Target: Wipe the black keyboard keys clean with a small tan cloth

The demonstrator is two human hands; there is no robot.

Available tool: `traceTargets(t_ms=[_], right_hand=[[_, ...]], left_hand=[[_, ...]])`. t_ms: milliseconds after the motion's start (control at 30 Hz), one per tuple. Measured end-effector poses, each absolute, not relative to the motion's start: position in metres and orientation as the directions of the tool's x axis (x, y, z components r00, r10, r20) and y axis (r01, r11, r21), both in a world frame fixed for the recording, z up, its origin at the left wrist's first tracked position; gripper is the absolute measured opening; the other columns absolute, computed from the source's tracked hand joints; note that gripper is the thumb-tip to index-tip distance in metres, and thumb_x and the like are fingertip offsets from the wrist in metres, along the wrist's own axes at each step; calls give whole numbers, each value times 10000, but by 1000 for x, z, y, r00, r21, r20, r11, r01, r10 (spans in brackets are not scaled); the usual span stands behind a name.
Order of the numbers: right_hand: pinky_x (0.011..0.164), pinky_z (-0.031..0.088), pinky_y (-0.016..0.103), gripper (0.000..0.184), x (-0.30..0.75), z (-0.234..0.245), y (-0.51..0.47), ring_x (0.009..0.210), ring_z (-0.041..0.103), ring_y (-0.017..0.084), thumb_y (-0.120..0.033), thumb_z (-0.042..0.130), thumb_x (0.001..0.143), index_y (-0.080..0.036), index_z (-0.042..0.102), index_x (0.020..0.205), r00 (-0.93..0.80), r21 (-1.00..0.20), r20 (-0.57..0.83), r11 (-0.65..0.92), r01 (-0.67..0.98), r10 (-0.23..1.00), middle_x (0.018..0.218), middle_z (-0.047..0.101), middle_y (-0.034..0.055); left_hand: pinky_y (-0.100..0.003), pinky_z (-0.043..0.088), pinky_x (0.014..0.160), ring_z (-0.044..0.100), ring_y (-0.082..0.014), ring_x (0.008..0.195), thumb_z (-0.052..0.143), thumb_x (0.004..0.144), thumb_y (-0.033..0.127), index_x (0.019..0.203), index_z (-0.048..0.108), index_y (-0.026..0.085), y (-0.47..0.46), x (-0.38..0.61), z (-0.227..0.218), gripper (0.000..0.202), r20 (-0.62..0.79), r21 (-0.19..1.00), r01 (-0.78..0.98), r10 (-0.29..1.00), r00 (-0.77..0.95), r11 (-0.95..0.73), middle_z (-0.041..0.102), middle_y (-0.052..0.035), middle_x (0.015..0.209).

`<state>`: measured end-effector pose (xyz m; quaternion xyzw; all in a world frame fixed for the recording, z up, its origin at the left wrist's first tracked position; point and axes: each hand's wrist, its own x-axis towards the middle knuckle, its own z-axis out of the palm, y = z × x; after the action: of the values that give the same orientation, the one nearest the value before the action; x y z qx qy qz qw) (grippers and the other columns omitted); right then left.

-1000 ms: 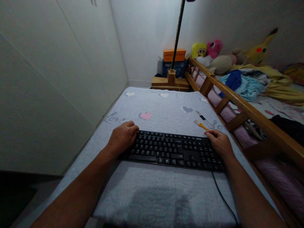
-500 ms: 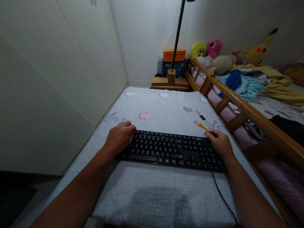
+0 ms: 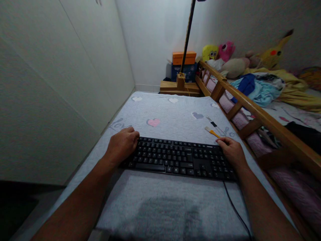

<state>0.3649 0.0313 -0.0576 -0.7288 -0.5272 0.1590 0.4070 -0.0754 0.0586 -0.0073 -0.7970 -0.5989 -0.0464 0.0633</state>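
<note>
A black keyboard (image 3: 175, 157) lies across a grey blanket (image 3: 168, 110) with heart prints. My left hand (image 3: 122, 144) curls over the keyboard's left end, its fingers bent round the far corner. Over the right end rests my right hand (image 3: 232, 152), fingers closed round that far corner. The keyboard's black cable (image 3: 235, 209) trails toward me from its right side. Just beyond my right hand lie a small brush with a yellow handle (image 3: 212, 131) and a thin dark-banded tool (image 3: 213, 123).
White cupboard doors (image 3: 62, 73) run along the left. On the right a wooden bed rail (image 3: 250, 107) fences a bed with clothes and plush toys (image 3: 218, 52). At the back stand a dark pole (image 3: 187, 36) on a wooden base, an orange box (image 3: 184, 57) and a blue box.
My left hand has slid leftward along the keyboard's far edge, and the keyboard's left end has shifted left with it. The right hand has stayed put.
</note>
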Motion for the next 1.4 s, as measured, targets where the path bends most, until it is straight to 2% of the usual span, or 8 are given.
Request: traceTargets(t_ms=[233, 367, 533, 667, 833, 1400], right_hand=[[745, 466, 342, 310, 366, -59, 32, 776, 648, 246, -487, 617, 694, -200, 730, 725, 394, -760, 206, -107, 642, 896, 771, 733, 55], [734, 463, 337, 309, 365, -58, 31, 771, 643, 244, -480, 609, 694, -198, 730, 729, 390, -756, 204, -108, 645, 898, 759, 729, 56], [742, 458, 342, 328, 365, -58, 31, 792, 647, 252, -485, 601, 692, -191, 734, 748, 405, -752, 186, -135, 645, 895, 775, 732, 61], [762, 461, 350, 334, 364, -57, 31, 797, 647, 255, -489, 599, 686, -191, 735, 749, 403, -754, 186, -133, 643, 896, 780, 732, 63], [788, 463, 360, 342, 363, -55, 31, 798, 644, 257, -493, 601, 676, -188, 736, 749, 409, -752, 178, -144, 643, 895, 785, 729, 67], [788, 470, 355, 322, 362, -55, 31, 792, 646, 253, -493, 607, 682, -198, 726, 728, 409, -770, 184, -127, 625, 894, 771, 729, 60]], left_hand=[[-299, 330, 538, 619, -221, 843, 460, 903, 259, 841, 701, 204, 60, -82, -3, 255, 124, -67, 981, 974, 191, -183, 658, -65, 930], [-307, 389, 582, 622, -225, 853, 465, 910, 253, 865, 704, 199, 61, -82, -5, 248, 198, -3, 978, 958, 205, -208, 665, -66, 940], [-313, 480, 745, 630, -206, 887, 498, 920, 230, 901, 698, 190, 59, -70, -12, 205, 337, 173, 883, 869, 362, -435, 682, -59, 956], [-292, 496, 757, 631, -177, 847, 504, 934, 205, 899, 691, 193, 52, -53, -19, 190, 372, 263, 741, 773, 513, -618, 684, -48, 922], [-289, 492, 725, 629, -179, 820, 513, 920, 153, 891, 693, 185, 47, -42, -24, 184, 338, 238, 691, 725, 599, -682, 677, -49, 894], [-286, 460, 680, 607, -184, 800, 491, 896, 179, 838, 675, 201, 48, -51, -16, 194, 211, 130, 801, 806, 553, -584, 659, -41, 876]])
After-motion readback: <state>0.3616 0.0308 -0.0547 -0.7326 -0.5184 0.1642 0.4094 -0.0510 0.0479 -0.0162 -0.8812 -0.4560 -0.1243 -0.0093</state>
